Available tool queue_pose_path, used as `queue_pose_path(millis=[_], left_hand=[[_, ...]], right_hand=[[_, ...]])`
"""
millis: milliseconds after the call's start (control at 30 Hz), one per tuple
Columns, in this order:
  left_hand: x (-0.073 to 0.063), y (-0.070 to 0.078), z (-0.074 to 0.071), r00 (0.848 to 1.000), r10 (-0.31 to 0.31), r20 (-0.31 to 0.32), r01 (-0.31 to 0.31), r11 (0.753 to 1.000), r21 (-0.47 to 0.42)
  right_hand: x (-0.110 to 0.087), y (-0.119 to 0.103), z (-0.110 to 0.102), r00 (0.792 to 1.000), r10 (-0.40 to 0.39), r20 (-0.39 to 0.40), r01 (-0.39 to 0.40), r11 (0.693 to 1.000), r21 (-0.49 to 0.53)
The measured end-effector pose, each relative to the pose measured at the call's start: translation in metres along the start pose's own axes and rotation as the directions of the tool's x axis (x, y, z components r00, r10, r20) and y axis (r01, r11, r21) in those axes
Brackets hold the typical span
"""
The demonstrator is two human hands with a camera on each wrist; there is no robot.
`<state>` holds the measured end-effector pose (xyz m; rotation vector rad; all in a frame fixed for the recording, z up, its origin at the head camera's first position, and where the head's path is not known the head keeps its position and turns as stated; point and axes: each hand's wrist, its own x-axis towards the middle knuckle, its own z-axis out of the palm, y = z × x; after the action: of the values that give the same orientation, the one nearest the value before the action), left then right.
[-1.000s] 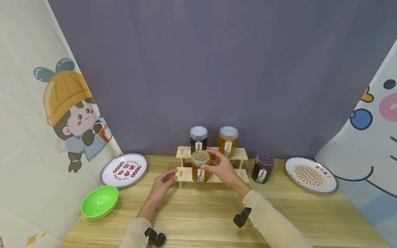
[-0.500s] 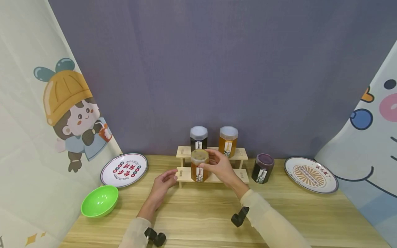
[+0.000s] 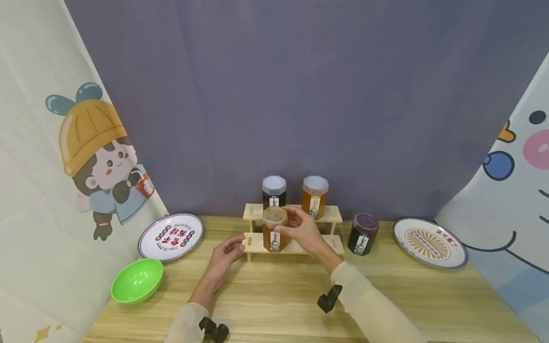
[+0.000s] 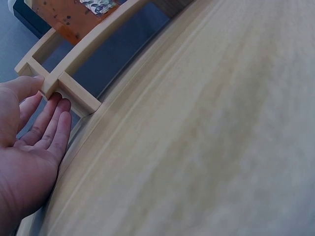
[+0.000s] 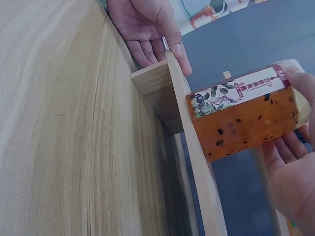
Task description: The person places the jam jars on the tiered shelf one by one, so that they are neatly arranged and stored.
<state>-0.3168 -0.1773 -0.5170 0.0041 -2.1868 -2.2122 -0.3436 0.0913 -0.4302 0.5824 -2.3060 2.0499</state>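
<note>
My right hand (image 3: pixel 305 232) holds a jar of orange jam with dark seeds (image 3: pixel 274 238) around its upper part, thumb on the near side and fingers behind. The jar stands upright at the lower step of a small two-tier wooden rack (image 3: pixel 255 242), left of its middle; in the right wrist view its base is right at the board. At the rack's left end, my left hand (image 4: pixel 37 132) pinches the lower board's corner, thumb above and fingers beneath. On the upper step stand a dark jar (image 3: pixel 274 186) and an amber jar (image 3: pixel 315 200), both with whitish lids.
A dark jar with a purple lid (image 3: pixel 363 234) stands on the table right of the rack. Beyond it lies a plate with an orange sunburst (image 3: pixel 454 255). To the left are a white plate with red writing (image 3: pixel 150 243) and a green bowl (image 3: pixel 137 281). A grey curtain (image 3: pixel 300 95) hangs behind.
My right hand has shifted the orange jam jar slightly left along the lower step. The left hand keeps its place at the rack's end.
</note>
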Motion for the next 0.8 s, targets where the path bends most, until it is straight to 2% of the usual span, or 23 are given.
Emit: queue_pose_path(millis=[200, 400, 567, 800], left_hand=[[-0.001, 0.000, -0.001, 1.000, 0.007, -0.006, -0.007, 1.000, 0.017], [0.000, -0.002, 0.000, 1.000, 0.017, -0.009, -0.016, 1.000, 0.013], [-0.001, -0.002, 0.002, 1.000, 0.014, -0.006, -0.014, 1.000, 0.006], [0.000, -0.002, 0.001, 1.000, 0.009, -0.006, -0.009, 1.000, 0.007]], right_hand=[[0.000, -0.001, -0.001, 1.000, -0.001, 0.013, 0.001, 1.000, 0.004], [-0.007, -0.004, -0.013, 0.997, -0.027, 0.066, 0.025, 0.999, 0.023], [-0.016, -0.013, -0.035, 0.996, -0.068, 0.063, 0.068, 0.998, 0.011], [-0.028, -0.031, -0.077, 0.996, -0.093, 0.009, 0.094, 0.995, -0.044]])
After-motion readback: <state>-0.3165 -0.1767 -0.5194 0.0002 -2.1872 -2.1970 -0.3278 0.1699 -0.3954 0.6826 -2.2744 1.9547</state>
